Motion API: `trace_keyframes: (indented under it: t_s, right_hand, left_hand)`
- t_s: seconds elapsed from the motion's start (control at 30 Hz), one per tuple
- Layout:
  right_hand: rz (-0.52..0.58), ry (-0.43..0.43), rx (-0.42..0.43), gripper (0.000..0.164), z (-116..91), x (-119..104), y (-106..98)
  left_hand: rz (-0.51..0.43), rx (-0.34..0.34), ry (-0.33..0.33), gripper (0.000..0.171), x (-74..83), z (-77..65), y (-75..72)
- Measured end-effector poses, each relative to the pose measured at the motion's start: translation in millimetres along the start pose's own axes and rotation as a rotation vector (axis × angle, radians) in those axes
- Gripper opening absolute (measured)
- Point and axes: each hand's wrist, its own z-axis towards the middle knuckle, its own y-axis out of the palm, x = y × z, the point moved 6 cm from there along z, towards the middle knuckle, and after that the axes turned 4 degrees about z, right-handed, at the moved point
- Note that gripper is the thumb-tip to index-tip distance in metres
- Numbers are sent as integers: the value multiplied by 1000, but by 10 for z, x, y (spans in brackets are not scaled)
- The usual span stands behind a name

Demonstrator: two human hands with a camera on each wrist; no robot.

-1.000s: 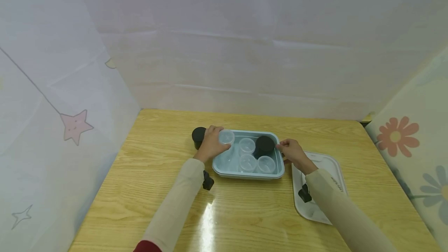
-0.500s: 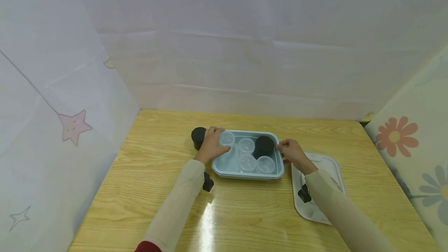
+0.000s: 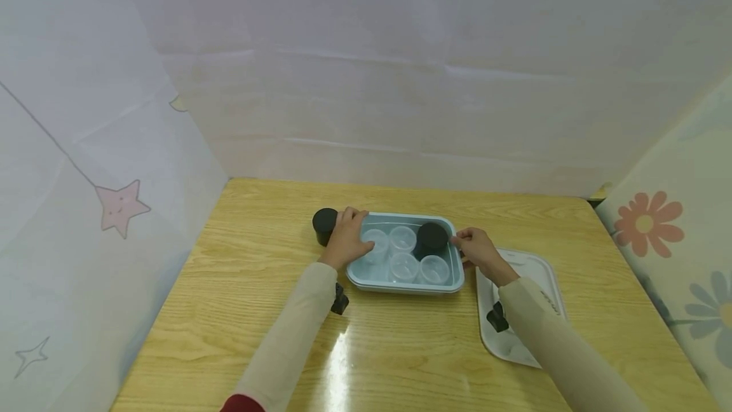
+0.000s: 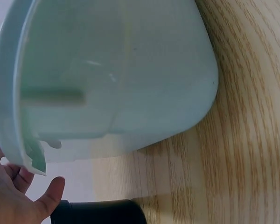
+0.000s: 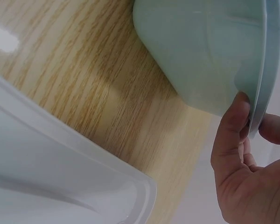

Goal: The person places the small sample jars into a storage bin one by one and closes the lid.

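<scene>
A light-blue plastic box [image 3: 366,274] stands on the table with several clear plastic cups [image 3: 434,270] and a black round container [image 3: 433,238] inside. Over its left end reaches my left hand [image 3: 345,241], thumb and fingers around a clear plastic cup [image 3: 377,243] low in the box; the fingers' far side is hidden. At the opposite end, my right hand [image 3: 479,252] pinches the rim between thumb and fingers, which the right wrist view shows closely. The left wrist view shows the box's outer wall [image 4: 154,70] and part of the left hand at the rim.
Another black round container [image 3: 325,224] stands on the table just left of the box, partly behind the left hand. A white tray-like piece [image 3: 540,269] lies at the right, under the right forearm. Fabric or paper walls [image 3: 366,113] border the wooden table [image 3: 400,348].
My left hand has lowered the clear cup from rim height down into the box's left end, moving slightly right. My right hand keeps its hold on the rim.
</scene>
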Motion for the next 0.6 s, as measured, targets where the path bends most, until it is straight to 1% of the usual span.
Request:
trace_keyframes:
  t_s: [0.23, 0.33, 0.6]
  right_hand:
    - [-1, -17, 2, 34, 10, 24, -2]
    - [-5, -17, -1, 35, 7, 24, -3]
    - [-10, -14, 0, 36, 0, 23, -13]
  left_hand:
    - [-8, 1, -6, 70, 15, -17, 0]
    - [-18, -3, -12, 67, 19, -21, -6]
    - [-92, -13, -19, 59, 9, 1, -49]
